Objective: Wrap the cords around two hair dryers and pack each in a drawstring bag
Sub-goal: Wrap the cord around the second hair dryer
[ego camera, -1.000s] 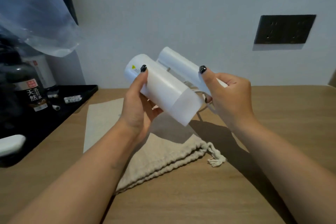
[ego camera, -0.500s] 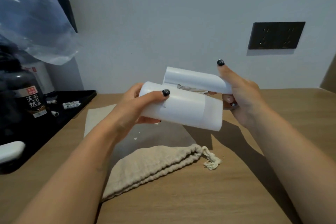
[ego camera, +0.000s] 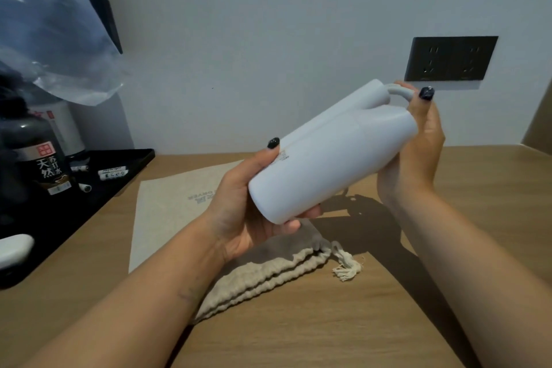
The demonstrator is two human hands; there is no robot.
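One white hair dryer [ego camera: 331, 155], folded, held in the air above the bench [ego camera: 358, 323], tilted up to the right. Left hand [ego camera: 254, 206] grip clamped on its lower end; right hand [ego camera: 418, 152] grip closed on the upper end, near the cord [ego camera: 398, 91] loop. Two beige drawstring bags: one bunched bag [ego camera: 268, 275] under the left hand, one flat bag [ego camera: 170, 203] behind it. One black tray [ego camera: 98, 188] at left, one dark bottle [ego camera: 38, 158] on it. One wall socket plate [ego camera: 451, 58].
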